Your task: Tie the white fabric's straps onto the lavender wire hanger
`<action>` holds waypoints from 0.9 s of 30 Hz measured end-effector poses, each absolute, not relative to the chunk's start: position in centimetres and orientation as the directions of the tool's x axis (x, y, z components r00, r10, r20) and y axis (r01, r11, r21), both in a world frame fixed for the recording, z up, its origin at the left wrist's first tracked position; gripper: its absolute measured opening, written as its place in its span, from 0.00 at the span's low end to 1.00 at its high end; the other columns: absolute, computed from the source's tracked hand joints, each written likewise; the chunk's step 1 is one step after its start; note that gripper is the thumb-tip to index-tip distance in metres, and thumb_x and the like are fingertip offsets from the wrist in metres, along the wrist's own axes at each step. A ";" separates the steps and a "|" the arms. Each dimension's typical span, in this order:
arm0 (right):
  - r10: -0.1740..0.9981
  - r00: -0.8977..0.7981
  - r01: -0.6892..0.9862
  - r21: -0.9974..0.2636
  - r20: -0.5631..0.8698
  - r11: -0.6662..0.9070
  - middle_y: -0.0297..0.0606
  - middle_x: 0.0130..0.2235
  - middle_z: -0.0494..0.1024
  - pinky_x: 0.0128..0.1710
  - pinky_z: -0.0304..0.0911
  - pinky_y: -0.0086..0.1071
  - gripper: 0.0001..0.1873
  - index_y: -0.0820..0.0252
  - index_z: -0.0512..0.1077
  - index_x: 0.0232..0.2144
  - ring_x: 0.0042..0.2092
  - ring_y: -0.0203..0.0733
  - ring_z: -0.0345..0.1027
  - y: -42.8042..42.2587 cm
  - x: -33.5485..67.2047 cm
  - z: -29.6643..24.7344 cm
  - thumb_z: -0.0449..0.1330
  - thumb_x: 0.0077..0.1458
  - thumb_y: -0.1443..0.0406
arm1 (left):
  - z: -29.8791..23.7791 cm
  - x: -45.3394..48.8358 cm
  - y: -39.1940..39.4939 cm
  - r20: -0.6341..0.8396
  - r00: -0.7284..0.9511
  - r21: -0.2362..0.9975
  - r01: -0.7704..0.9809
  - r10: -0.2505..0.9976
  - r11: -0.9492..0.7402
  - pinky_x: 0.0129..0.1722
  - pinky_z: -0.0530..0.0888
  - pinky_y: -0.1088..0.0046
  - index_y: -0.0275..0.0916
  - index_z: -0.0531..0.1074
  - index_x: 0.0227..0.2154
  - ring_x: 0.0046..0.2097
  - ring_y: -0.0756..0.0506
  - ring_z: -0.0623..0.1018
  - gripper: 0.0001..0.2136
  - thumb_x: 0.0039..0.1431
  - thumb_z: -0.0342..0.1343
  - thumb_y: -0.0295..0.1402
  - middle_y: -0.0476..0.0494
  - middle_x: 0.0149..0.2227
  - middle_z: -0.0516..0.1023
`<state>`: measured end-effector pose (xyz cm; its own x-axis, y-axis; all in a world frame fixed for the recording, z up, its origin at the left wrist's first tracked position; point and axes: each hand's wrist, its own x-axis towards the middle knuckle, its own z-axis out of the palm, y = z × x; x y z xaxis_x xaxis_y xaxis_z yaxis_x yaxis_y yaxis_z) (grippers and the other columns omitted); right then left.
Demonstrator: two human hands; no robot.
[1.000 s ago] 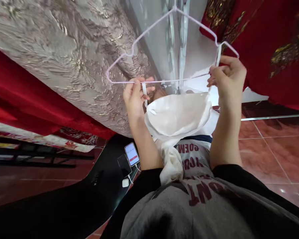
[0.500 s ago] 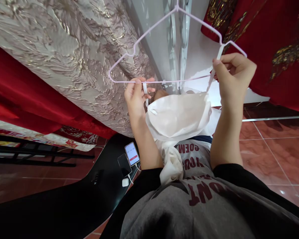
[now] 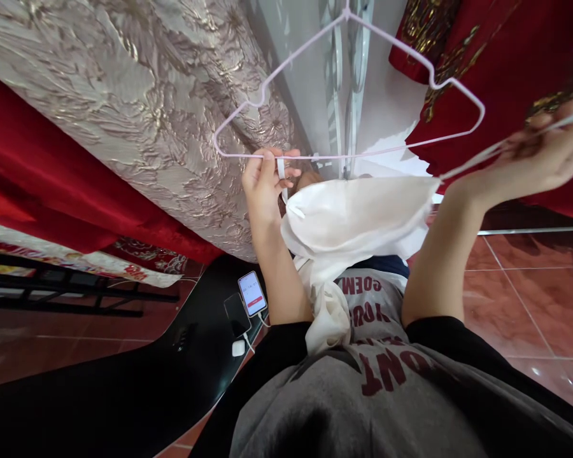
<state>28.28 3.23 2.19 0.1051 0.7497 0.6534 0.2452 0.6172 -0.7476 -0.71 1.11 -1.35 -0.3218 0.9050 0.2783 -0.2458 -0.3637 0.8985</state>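
A thin pale lilac wire hanger (image 3: 344, 154) hangs in front of me, its hook out of view at the top. My left hand (image 3: 266, 184) pinches the hanger's bottom bar together with one strap of a white garment (image 3: 358, 219). The garment sags below the bar toward my chest. My right hand (image 3: 547, 156) is off to the right, clear of the hanger, fingers curled round the garment's other thin strap (image 3: 477, 156), which is pulled taut.
A silver embroidered cloth (image 3: 138, 108) and red drapes (image 3: 530, 63) hang around the hanger. A white pole (image 3: 344, 95) stands behind it. Two phones (image 3: 252, 294) and a charger lie on a black surface (image 3: 124, 388) at lower left. Red floor tiles (image 3: 525, 286) lie to the right.
My right hand has let go of the hanger's right end and swung out to the right, drawing the garment's strap with it. The left hand stays on the bar.
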 end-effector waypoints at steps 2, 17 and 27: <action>0.750 0.121 0.229 -0.753 0.651 0.617 0.41 0.48 0.88 0.58 0.81 0.52 0.23 0.43 0.80 0.60 0.62 0.55 0.80 3.2 27.4 1.7 0.72 0.64 0.53 | -1.5 -0.7 1.2 0.262 -0.319 0.907 -0.242 0.911 -0.345 0.28 0.78 0.76 0.45 0.78 0.35 0.33 0.47 0.84 0.11 0.76 0.65 0.38 0.44 0.41 0.90; 0.778 -0.111 0.386 -0.694 0.619 0.607 0.35 0.49 0.90 0.66 0.75 0.55 0.12 0.46 0.87 0.46 0.57 0.51 0.82 2.4 26.0 -0.9 0.64 0.67 0.64 | -2.4 -3.0 0.7 0.399 -0.464 0.876 -0.060 0.790 -0.478 0.38 0.78 0.67 0.49 0.76 0.53 0.46 0.42 0.87 0.17 0.63 0.62 0.28 0.49 0.51 0.89; 0.746 0.080 0.403 -0.706 0.661 0.582 0.32 0.44 0.91 0.63 0.77 0.54 0.09 0.44 0.86 0.41 0.52 0.51 0.81 2.3 26.2 -0.9 0.64 0.68 0.58 | -0.4 -6.3 1.1 0.698 -0.537 0.639 0.170 0.473 -0.750 0.60 0.82 0.62 0.46 0.76 0.49 0.60 0.41 0.86 0.15 0.66 0.70 0.23 0.51 0.56 0.82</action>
